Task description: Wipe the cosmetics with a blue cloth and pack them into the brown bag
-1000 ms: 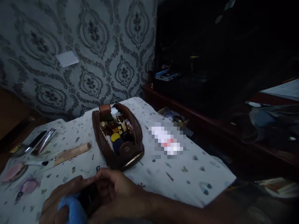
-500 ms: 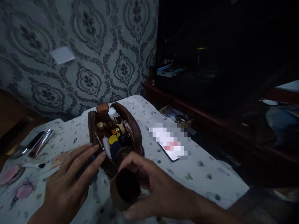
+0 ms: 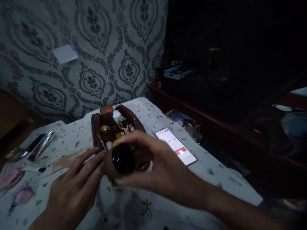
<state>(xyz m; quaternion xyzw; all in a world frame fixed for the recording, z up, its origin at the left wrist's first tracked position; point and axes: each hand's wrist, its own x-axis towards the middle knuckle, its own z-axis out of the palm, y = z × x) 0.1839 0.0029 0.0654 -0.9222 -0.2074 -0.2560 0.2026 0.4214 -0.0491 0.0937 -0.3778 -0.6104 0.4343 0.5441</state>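
Note:
My right hand (image 3: 153, 163) grips a round container (image 3: 122, 159) with a shiny black end and a dull gold-brown side; its exact kind is unclear in the dim light. It is held over the near end of an unzipped brown toiletry bag (image 3: 95, 129), covering part of the contents. Inside the bag stand white-capped bottles (image 3: 116, 115), a silver-capped bottle (image 3: 123, 123) and a round gold cap (image 3: 104, 129). My left hand (image 3: 74, 183) is open, fingers stretched out, its fingertips at the bag's near left side and close to the container.
A lit phone (image 3: 178, 147) lies right of the bag on the patterned bedsheet (image 3: 148, 207). At left are a tube (image 3: 42, 146), a brush (image 3: 33, 169), a tan flat piece (image 3: 68, 159) and pink compacts (image 3: 24, 195). A patterned wall (image 3: 115, 48) stands behind; a dark red ledge (image 3: 187, 105) runs along the right.
My right hand has lifted the container up and forward, from in front of the bag to over its near end. My left hand has shifted slightly, fingers still stretched.

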